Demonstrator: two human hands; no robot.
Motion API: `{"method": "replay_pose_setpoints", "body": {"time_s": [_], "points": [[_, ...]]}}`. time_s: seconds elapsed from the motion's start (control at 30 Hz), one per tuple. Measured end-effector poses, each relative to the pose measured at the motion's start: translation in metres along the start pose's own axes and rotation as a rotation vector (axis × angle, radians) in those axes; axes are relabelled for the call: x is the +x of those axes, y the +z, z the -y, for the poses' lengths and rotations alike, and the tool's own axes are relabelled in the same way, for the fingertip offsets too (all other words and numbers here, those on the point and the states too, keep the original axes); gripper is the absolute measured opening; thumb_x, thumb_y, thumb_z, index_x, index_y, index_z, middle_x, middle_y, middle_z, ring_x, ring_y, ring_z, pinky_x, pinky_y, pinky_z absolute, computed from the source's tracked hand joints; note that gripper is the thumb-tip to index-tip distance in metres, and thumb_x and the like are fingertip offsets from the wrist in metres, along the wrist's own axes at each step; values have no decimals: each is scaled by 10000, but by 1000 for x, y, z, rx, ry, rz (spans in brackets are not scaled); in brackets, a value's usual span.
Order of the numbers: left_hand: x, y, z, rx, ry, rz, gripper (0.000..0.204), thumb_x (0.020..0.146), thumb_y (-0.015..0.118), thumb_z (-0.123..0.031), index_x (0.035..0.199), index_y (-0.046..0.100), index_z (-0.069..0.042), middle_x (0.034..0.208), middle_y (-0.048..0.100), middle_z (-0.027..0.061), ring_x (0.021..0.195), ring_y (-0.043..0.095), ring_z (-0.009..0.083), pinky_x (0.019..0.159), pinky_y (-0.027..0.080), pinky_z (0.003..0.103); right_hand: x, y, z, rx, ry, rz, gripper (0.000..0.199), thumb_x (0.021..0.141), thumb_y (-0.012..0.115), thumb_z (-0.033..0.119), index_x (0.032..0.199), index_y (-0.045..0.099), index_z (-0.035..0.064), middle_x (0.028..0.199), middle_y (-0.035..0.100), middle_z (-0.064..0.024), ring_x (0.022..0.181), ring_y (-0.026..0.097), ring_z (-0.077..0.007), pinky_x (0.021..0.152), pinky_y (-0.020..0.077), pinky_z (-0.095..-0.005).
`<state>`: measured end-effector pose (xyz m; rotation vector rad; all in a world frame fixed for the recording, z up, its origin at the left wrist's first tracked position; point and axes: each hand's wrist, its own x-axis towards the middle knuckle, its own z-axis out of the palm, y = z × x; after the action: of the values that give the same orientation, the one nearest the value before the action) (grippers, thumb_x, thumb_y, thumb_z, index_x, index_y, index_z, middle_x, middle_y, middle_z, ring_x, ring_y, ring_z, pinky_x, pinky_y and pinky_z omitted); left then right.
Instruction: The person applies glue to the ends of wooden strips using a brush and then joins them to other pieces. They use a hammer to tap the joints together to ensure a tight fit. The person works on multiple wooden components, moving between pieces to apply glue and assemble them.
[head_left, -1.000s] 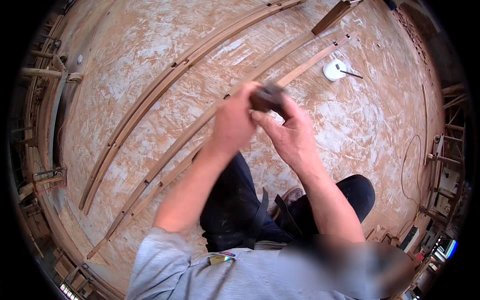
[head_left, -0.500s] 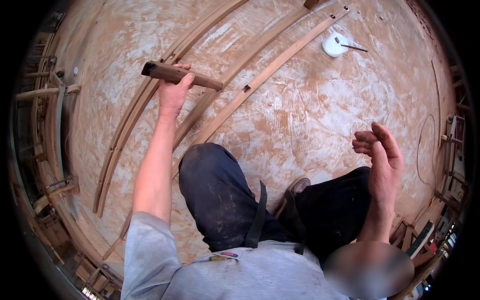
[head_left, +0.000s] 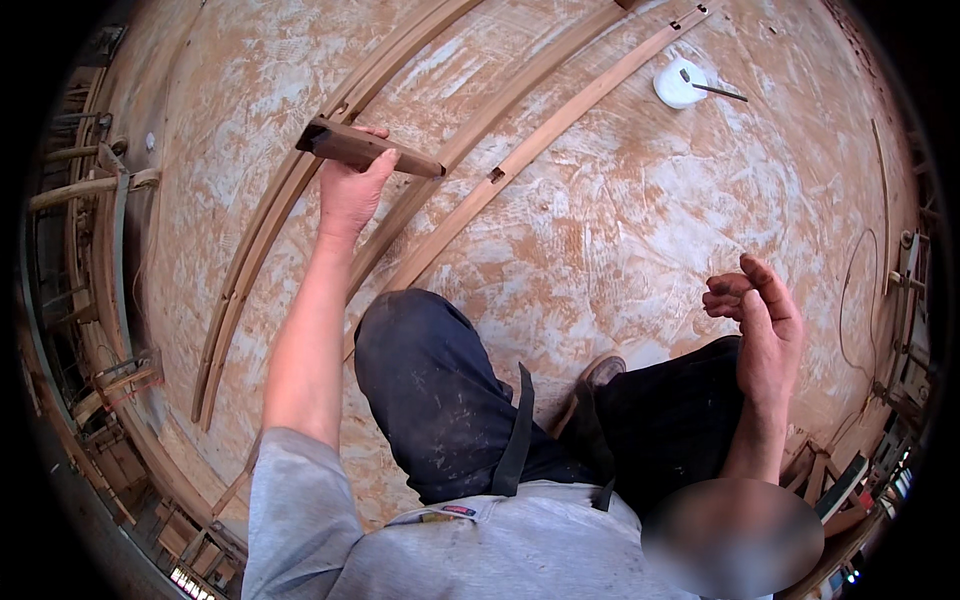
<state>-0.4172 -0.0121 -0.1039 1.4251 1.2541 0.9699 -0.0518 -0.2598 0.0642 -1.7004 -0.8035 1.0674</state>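
My left hand [head_left: 350,190] grips a dark brown tapered wooden piece [head_left: 365,150], held level above the long curved wooden strips [head_left: 470,130] that lie on the board floor. Out to the right, my right hand [head_left: 762,325] is raised at knee height with its fingers loosely curled and apart, holding nothing. My knees in dark trousers [head_left: 440,400] sit between the two arms.
A white round lid or dish [head_left: 678,85] with a thin tool across it lies at the upper right. More curved strips [head_left: 240,290] run along the left. Timber frames [head_left: 90,190] stand at the left rim, and clutter and a cable [head_left: 880,320] at the right rim.
One second ago both hands were together on the dark wooden piece. They have parted: the left hand carried the piece out to the left, the right hand drew back to the right, holding nothing.
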Motion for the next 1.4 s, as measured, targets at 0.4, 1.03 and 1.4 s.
{"method": "replay_pose_setpoints", "body": {"time_s": [0.4, 1.03, 1.4], "points": [[0, 16, -4, 78, 2, 28, 312, 823, 705, -75, 1087, 550, -16, 1019, 636, 49, 887, 597, 102, 786, 496, 261, 12, 8, -6, -17, 83, 15, 366, 950, 491, 68, 1276, 452, -93, 1024, 645, -187, 870, 645, -204, 781, 520, -320], [23, -48, 16, 810, 292, 169, 483, 925, 606, -286, 1246, 547, 69, 1234, 596, 163, 1091, 576, 237, 972, 445, 338, -261, -107, 116, -894, -226, -803, 351, 830, 685, 83, 1156, 585, 2, 912, 660, -121, 808, 655, -214, 718, 531, -318], [18, -67, 55, 577, -96, 103, 394, 940, 575, -212, 1239, 559, 45, 1246, 582, 131, 1124, 557, 240, 991, 440, 335, -514, -245, 1, -946, 1110, -1019, 455, 835, 477, 73, 1287, 523, 47, 1199, 589, -247, 1136, 560, -357, 937, 446, -416]]}}
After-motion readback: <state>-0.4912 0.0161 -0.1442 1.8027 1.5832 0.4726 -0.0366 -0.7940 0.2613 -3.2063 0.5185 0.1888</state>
